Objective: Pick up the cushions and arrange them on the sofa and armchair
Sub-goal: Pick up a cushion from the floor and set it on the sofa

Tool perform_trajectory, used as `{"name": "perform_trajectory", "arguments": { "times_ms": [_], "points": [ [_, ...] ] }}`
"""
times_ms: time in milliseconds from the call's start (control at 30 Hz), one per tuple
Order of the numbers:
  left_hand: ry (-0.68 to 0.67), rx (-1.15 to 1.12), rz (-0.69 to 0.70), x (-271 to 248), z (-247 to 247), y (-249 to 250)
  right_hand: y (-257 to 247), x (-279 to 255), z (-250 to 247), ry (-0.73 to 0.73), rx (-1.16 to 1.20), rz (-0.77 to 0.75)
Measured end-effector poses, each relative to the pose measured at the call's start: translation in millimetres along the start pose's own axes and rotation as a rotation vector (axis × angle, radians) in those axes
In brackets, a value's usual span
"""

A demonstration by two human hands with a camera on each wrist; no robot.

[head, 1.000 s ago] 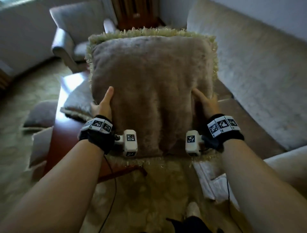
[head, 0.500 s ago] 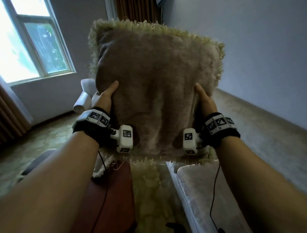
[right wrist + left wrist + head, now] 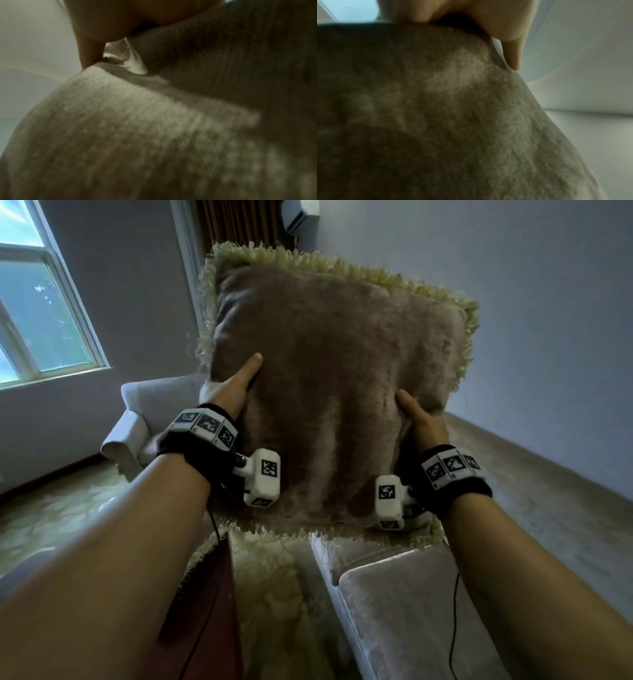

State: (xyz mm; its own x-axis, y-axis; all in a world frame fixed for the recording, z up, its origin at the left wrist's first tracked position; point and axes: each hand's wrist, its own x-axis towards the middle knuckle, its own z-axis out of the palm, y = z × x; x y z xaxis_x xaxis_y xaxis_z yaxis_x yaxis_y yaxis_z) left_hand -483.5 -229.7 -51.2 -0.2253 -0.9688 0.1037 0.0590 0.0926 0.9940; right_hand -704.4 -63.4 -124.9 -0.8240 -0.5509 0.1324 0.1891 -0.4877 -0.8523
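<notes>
Grey walls close the room, with a window (image 3: pixel 41 313) at upper left, a brown curtain (image 3: pixel 239 227) in the corner and an air conditioner (image 3: pixel 301 213) high beside it. From the head camera I see a patterned carpet (image 3: pixel 51 515) on the floor. Low in the middle stands a reddish wooden tabletop (image 3: pixel 212 611), and a shaggy pale rug (image 3: pixel 270 594) lies between it and the sofa (image 3: pixel 404 611), whose pale arm and seat fill the lower right.

I hold one cushion (image 3: pixel 329 392) up in the air with both hands, its brown plush face towards me and its pale green fringe showing round the edges. It hangs above the sofa arm and the rug, touching neither, tilted so its top right corner sits lower than its top left.

My left hand (image 3: pixel 233 392) grips the cushion's left side, thumb flat on the front face, fingers behind. My right hand (image 3: pixel 421 419) grips the right side the same way. So each grip is clamped on the cushion. The wrist cameras show only blurred plush close up, with a fingertip (image 3: pixel 513 58) pressing into the fabric.

A pale armchair (image 3: pixel 144 412) stands behind my left wrist, below the window.
</notes>
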Motion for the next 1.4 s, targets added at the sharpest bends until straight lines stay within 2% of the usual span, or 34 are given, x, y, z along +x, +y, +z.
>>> {"name": "perform_trajectory", "arguments": {
  "times_ms": [133,200,367,500,767,967,1167,1400],
  "points": [
    [0.025,0.035,-0.055,40,24,-13,15,25,0,0.051,-0.048,-0.029],
    [0.038,0.035,-0.038,69,35,-24,23,40,1,0.083,-0.065,-0.044],
    [-0.067,0.034,0.031,140,68,-32,39,83,13,0.171,-0.130,-0.056],
    [-0.119,0.031,0.071,192,103,-37,48,115,15,0.295,-0.236,-0.054],
    [-0.206,0.066,0.107,244,180,-58,49,167,-15,0.428,-0.353,-0.001],
    [-0.262,0.065,0.128,265,257,-75,56,238,-80,0.556,-0.323,0.047],
    [-0.313,0.107,0.129,282,326,-92,43,271,-103,0.595,-0.290,0.029],
    [-0.439,0.154,0.124,300,405,-113,49,314,-154,0.648,-0.278,0.153]
  ]
}}
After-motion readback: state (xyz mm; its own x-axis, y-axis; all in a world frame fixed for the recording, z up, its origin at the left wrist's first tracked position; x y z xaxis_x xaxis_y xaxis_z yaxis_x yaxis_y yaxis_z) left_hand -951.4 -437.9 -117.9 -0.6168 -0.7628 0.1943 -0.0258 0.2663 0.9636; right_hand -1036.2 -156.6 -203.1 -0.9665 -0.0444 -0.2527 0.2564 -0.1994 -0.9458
